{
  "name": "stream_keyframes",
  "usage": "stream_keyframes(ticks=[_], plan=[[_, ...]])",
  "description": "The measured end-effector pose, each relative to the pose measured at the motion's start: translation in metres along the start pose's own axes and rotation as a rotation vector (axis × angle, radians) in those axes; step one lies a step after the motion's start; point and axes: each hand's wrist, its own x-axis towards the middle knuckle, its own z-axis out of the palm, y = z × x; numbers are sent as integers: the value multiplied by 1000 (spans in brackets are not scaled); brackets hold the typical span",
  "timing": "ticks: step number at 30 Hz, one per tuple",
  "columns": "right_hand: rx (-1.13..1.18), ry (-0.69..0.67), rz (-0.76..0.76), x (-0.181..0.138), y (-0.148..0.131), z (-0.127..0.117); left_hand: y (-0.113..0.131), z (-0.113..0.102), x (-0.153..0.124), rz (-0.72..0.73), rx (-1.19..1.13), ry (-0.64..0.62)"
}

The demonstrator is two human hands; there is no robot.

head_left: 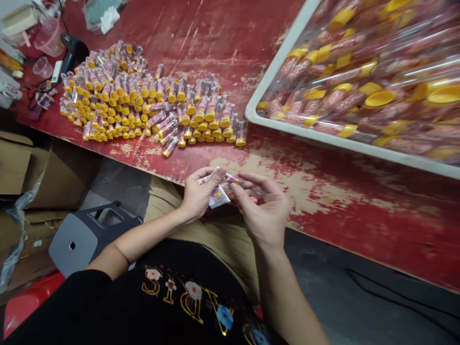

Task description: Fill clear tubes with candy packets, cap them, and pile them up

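Close to the table's front edge, my left hand (197, 194) is closed around a few small printed labels (218, 197), silvery with purple and yellow print. My right hand (269, 208) pinches at a purple printed label (232, 178) just beside the left thumb. Something clear with a reddish-pink part (253, 199) shows under the right fingers; its shape is mostly hidden. Beyond my hands lies a big pile of clear tubes (210, 112) with yellow caps and purple labels, stacked on their sides.
A white-rimmed tray (257, 117) at right holds many yellow-capped tubes with red contents. The red table (223, 43) has worn paint. A black handheld scanner (74, 50) and a pink basket (50, 38) stand at far left. A grey step stool (86, 235) and cardboard boxes (61, 172) are below.
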Motion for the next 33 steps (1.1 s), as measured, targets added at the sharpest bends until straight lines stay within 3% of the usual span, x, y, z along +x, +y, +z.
stream_keyframes(ticks=[2, 6, 9, 14, 16, 20, 22, 25, 29, 31, 33], plan=[[25, 38, -3, 5, 6, 3, -1, 1, -2, 5, -3, 35], [145, -124, 15, 3, 8, -11, 0, 0, 2, 8, 26, 144], [45, -180, -45, -6, -1, -27, 0, -4, 7, -54, 43, 121], [-13, 67, -169, -20, -23, -30, -3, -8, 9, 6, 2, 21], [-109, 97, -238, -22, -27, -27, -3, -7, 9, 15, -17, -6], [-308, -46, -463, -19, -28, -28, -1, -3, 7, -62, -37, -6], [-384, -54, -541, -18, -25, -31, 0, -1, 4, -84, -44, -22], [-465, -23, -579, -17, -21, -35, 1, 2, 0, -94, -41, -69], [-460, -162, -660, -18, -20, -38, 3, 6, -4, -100, 5, -54], [-404, -47, -660, -20, -21, -36, 5, 6, -3, -75, 20, -9], [-284, 115, -542, -23, -22, -34, 5, 5, -1, -39, 22, 24]])
